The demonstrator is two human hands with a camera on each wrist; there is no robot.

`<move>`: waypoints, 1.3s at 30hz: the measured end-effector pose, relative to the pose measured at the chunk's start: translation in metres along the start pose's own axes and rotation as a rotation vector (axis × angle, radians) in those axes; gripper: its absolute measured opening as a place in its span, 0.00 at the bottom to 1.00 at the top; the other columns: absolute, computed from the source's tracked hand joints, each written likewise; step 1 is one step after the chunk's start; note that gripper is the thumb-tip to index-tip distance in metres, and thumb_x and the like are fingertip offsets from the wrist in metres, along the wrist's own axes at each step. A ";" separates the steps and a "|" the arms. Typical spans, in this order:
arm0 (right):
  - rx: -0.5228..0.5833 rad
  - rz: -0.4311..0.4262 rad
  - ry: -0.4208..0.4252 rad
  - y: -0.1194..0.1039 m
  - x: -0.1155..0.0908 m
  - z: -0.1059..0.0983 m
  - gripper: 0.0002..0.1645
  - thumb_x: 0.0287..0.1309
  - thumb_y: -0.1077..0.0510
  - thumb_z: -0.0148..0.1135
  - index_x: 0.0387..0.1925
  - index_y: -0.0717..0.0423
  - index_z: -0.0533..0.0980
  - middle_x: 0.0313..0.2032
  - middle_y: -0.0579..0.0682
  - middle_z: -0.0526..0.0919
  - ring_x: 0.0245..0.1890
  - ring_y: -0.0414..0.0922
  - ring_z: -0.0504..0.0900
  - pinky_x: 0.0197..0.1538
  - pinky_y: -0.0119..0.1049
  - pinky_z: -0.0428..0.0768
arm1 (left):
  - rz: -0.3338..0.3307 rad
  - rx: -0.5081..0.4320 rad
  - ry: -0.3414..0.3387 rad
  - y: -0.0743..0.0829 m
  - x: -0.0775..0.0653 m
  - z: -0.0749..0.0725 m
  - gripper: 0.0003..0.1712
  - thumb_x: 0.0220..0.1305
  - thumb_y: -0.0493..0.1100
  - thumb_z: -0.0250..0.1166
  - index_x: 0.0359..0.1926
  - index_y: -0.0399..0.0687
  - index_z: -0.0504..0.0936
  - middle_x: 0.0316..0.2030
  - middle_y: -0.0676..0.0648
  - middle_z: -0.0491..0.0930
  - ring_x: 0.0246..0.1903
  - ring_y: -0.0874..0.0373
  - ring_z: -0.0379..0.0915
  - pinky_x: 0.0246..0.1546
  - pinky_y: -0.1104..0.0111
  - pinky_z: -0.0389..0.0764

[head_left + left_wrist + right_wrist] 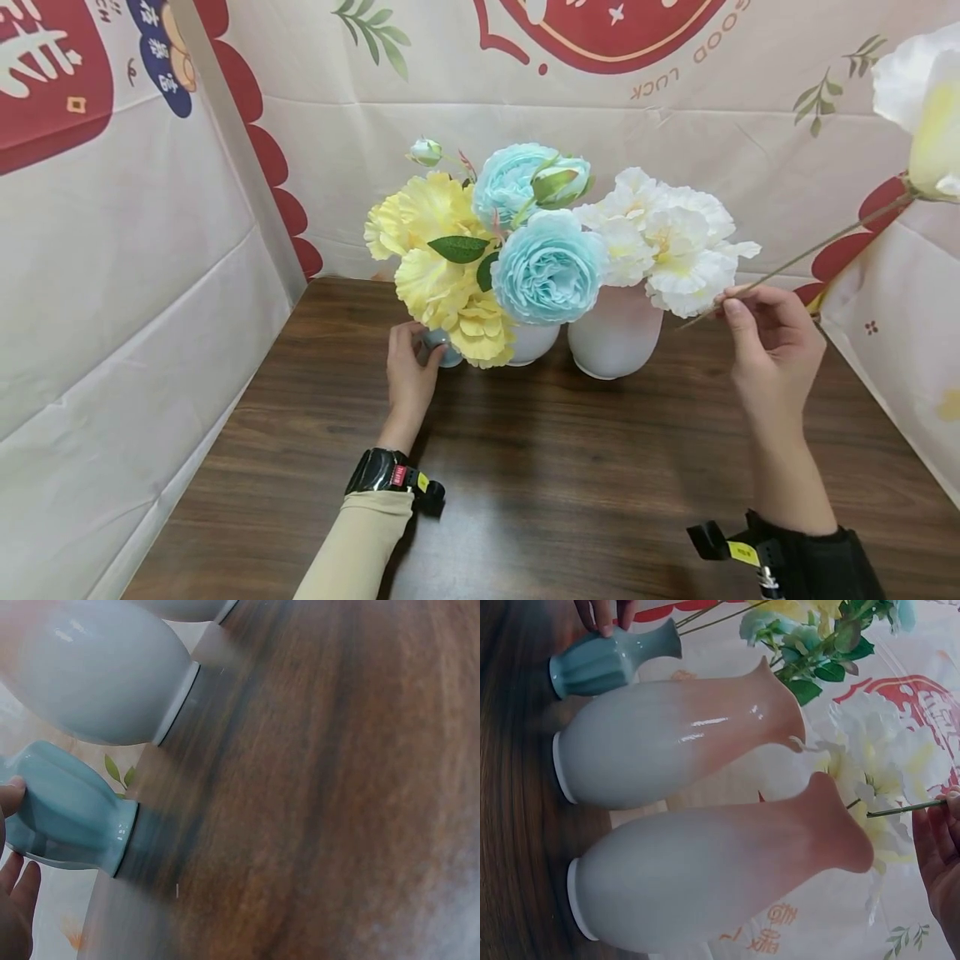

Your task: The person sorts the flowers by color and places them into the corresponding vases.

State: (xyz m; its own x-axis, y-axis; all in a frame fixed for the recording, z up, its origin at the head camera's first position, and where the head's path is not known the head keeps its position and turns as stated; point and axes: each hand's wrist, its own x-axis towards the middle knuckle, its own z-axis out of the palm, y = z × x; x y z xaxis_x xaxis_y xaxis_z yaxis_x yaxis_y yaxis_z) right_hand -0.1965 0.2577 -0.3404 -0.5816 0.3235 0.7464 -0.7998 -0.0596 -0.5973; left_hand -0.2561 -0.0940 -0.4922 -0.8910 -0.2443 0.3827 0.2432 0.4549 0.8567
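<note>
My left hand (408, 375) holds a small blue-green vase (71, 810) on the table, with thumb and fingers on either side of it. Yellow flowers (423, 217) rise from this vase and hide its top in the head view. My right hand (776, 358) pinches the thin stem of a white artificial flower (937, 125) whose bloom leans up to the right. In the right wrist view the stem's lower end (881, 813) is close by the mouth of the rightmost white-and-pink vase (705, 877), where white flowers (667, 233) stand.
A second white-and-pink vase (660, 742) stands between the other two, bearing blue flowers (551, 267) with green leaves. Behind the dark wooden table (570, 483) hangs a printed cloth backdrop (450, 92). Cloth sides rise left and right.
</note>
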 end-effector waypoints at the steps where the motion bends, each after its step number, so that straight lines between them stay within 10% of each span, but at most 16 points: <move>1: -0.008 0.000 0.000 0.001 0.001 0.001 0.05 0.58 0.80 0.57 0.37 0.81 0.76 0.34 0.55 0.86 0.34 0.45 0.84 0.40 0.29 0.86 | -0.002 0.002 -0.001 0.000 0.000 0.000 0.22 0.63 0.39 0.69 0.55 0.40 0.72 0.56 0.41 0.69 0.63 0.47 0.70 0.66 0.58 0.78; 28: -0.473 -0.019 0.081 0.036 0.043 0.024 0.16 0.62 0.73 0.55 0.37 0.53 0.83 0.35 0.36 0.81 0.35 0.35 0.78 0.34 0.17 0.81 | -0.009 0.008 -0.003 0.001 0.000 0.000 0.22 0.64 0.40 0.69 0.55 0.41 0.72 0.57 0.42 0.69 0.64 0.48 0.70 0.67 0.61 0.77; 39: -0.769 0.076 -0.049 0.037 0.048 0.025 0.12 0.62 0.67 0.57 0.44 0.69 0.81 0.37 0.27 0.82 0.40 0.24 0.79 0.42 0.10 0.79 | -0.003 0.008 0.006 0.000 0.001 0.001 0.21 0.63 0.39 0.69 0.54 0.41 0.72 0.57 0.42 0.70 0.64 0.47 0.70 0.66 0.60 0.78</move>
State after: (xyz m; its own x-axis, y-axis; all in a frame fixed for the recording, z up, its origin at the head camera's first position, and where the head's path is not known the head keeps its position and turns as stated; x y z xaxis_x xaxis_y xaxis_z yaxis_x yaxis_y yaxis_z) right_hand -0.2574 0.2475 -0.3190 -0.6509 0.3009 0.6970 -0.4402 0.5984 -0.6694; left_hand -0.2571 -0.0933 -0.4921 -0.8892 -0.2508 0.3825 0.2379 0.4607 0.8551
